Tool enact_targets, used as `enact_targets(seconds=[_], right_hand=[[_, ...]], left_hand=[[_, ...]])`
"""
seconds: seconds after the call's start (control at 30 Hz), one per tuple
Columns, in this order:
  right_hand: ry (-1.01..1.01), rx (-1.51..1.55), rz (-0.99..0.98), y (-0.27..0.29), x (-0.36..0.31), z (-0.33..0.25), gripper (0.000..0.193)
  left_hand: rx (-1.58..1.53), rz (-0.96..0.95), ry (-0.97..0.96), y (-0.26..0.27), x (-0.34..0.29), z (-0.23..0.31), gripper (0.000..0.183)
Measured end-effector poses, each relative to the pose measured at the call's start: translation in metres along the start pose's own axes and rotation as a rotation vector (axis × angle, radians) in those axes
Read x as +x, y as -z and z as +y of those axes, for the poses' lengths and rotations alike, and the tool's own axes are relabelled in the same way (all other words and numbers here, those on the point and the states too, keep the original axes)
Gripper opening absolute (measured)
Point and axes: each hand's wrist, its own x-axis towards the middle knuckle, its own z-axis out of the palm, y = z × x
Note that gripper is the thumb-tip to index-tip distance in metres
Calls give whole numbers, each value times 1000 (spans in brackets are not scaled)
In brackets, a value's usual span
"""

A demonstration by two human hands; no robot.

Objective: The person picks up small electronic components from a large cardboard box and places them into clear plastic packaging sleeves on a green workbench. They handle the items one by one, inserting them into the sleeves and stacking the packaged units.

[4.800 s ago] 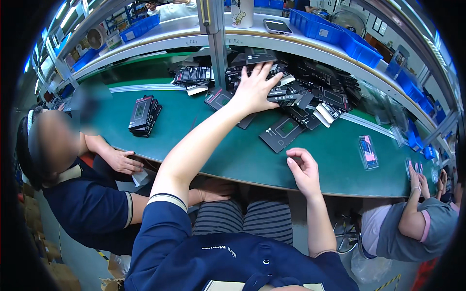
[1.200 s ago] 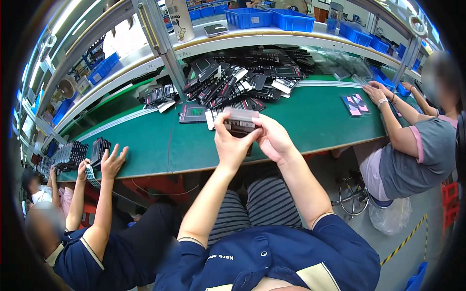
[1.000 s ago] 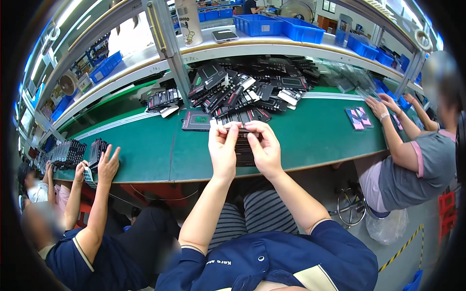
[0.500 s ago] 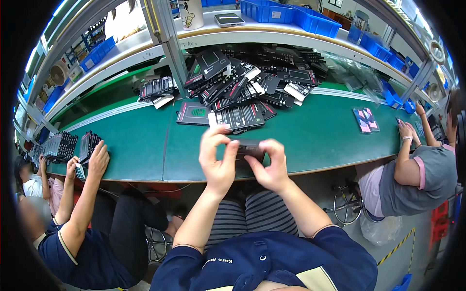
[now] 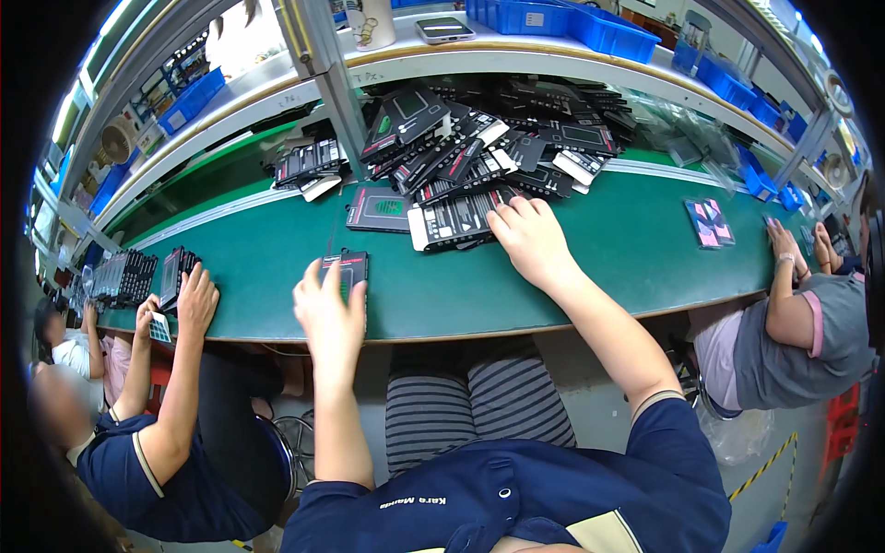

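Note:
A flat black box (image 5: pixel 354 264) with red and green print lies on the green table near its front edge. My left hand (image 5: pixel 327 313) is over its near left part, with the thumb and fingers apart. Farther right, my right hand (image 5: pixel 533 241) reaches to the front of a heap of similar boxes. Its fingertips rest at the right end of a black-and-white box (image 5: pixel 452 224), and its thumb is hidden. Another box with a green patch (image 5: pixel 378 208) lies just left of that one.
The jumbled heap of boxes (image 5: pixel 479 152) reaches back under a shelf (image 5: pixel 516 57) holding blue bins and a phone. A metal post (image 5: pixel 339 120) stands left of the heap. People work on both sides; pink-and-blue packets (image 5: pixel 708 224) lie at the right.
Both hands held a dark box together before. Now it appears to lie on the table under my left hand, which moved left and opened, while my right hand reached forward to the heap.

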Motion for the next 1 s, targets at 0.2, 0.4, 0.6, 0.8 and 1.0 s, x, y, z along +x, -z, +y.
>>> enact_targets(seconds=[0.2,0.4,0.6,0.8,1.0], right_hand=[[407,417,233,54,-41,-20,32],[-473,-371,269,25,-135,156,29],[-1003,-444,-55,0,-215,237,51],[-613,-107,154,36,-132,53,24],[-743,804,39,38,-97,42,36]], left_hand=[[-301,-147,-469,-7,-27,95,72],[-310,-536,-788,-9,-47,111,82],[-322,-764,-955,4,-31,119,46],[-533,-431,-577,-23,-45,142,28],[-774,-680,-724,-32,-3,104,24]])
